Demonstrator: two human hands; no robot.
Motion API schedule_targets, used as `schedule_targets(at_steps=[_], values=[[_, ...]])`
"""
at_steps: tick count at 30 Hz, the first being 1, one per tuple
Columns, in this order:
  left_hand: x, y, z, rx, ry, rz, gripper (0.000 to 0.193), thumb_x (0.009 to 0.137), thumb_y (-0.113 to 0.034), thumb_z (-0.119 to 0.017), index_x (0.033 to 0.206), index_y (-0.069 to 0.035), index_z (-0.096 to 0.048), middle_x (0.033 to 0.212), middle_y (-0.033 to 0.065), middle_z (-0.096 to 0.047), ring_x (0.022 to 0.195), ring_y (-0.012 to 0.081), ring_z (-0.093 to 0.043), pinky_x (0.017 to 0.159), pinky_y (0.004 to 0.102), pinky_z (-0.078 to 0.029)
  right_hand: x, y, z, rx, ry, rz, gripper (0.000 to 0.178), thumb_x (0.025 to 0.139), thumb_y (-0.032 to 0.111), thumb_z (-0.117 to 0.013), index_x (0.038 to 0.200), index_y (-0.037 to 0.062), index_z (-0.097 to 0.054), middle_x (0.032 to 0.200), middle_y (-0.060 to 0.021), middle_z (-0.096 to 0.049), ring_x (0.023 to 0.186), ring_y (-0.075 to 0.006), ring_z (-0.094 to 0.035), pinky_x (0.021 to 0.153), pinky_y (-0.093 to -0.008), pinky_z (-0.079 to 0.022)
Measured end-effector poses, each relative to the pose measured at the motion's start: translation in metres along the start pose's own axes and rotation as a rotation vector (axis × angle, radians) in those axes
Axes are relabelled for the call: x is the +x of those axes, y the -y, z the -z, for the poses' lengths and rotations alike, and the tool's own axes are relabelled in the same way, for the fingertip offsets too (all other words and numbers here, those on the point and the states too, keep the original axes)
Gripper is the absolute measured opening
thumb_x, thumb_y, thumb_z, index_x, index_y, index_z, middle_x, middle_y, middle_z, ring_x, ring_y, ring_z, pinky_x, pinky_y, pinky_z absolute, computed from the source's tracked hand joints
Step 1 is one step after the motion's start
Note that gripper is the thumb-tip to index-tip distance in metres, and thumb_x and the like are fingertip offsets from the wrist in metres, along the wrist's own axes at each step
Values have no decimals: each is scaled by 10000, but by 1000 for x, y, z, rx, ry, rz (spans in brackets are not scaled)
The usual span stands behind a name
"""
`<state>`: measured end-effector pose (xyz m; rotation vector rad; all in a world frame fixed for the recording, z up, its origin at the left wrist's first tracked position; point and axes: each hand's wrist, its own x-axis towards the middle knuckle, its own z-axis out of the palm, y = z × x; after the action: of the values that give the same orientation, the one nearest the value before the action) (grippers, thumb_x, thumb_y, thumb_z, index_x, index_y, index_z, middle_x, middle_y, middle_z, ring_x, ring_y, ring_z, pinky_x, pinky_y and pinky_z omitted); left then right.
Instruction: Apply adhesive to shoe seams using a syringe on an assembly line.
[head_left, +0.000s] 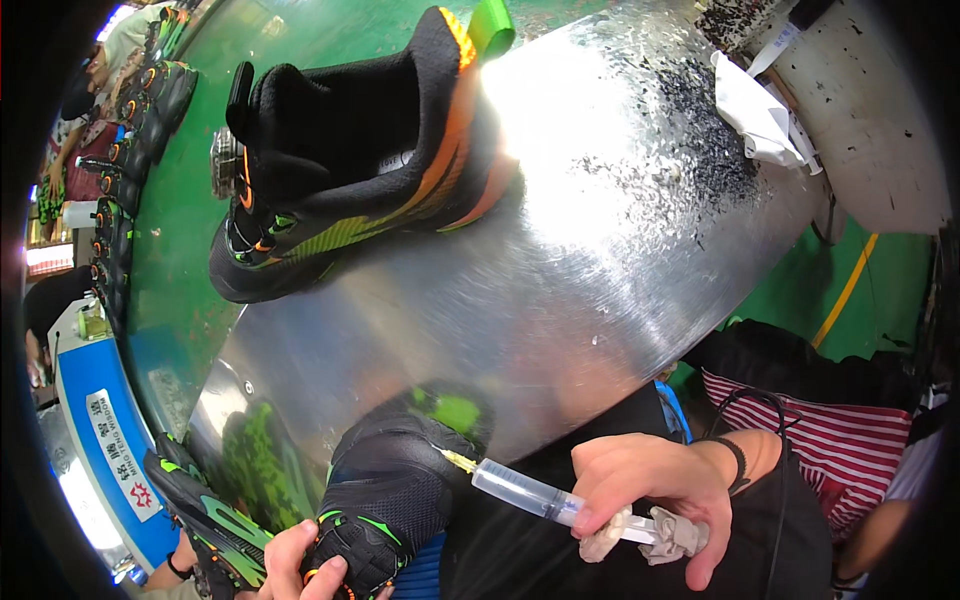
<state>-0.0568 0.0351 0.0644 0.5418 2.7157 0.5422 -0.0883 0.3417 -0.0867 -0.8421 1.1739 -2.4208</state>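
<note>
A person's right grip (650,478) holds a syringe (525,492), its needle (455,459) at the toe (400,442) of a black shoe (395,500) held by the left grip (298,568) at the metal surface's (500,330) near edge; if either slips, the tip might scratch it.

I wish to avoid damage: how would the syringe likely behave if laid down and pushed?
The syringe may roll on its round barrel, though crumpled wrapping near the plunger could hinder it. Its thin tip looks fragile.
</note>
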Motion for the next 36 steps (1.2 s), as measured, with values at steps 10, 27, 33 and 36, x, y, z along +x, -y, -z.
schedule_targets(at_steps=[10,27,33,36], values=[[-3,1,-2,-29,8,-12,673,634,-21,-790,1232,-74,-486,1252,274,-484,1079,446,-527,905,510,-442,9,7,-4,-134,-34,83,745,714,581,-717,1148,-8,-578,929,-80,-676,697,-236,-578,609,-346,-358],[2,-7,11,-3,-38,-23,598,611,-43,-804,1146,-33,-537,1220,237,-518,1084,408,-529,913,480,-440,7,30,-10,-342,56,84,821,658,631,-718,1139,-21,-586,928,-86,-683,686,-247,-563,617,-358,-361],[-10,22,1,-206,-3,89,572,653,-157,-836,1154,-47,-583,1254,187,-483,1060,275,-566,880,368,-482,-45,35,-12,-113,-463,84,889,554,549,-850,1130,-46,-525,936,-122,-528,822,-207,-594,709,-291,-502],[-34,41,13,-130,-314,196,511,701,-154,-794,1173,-86,-610,1280,191,-459,1082,298,-560,899,376,-494,-34,26,-9,-117,-452,82,927,553,590,-838,1139,-44,-499,953,-101,-478,827,-194,-580,726,-308,-524]])
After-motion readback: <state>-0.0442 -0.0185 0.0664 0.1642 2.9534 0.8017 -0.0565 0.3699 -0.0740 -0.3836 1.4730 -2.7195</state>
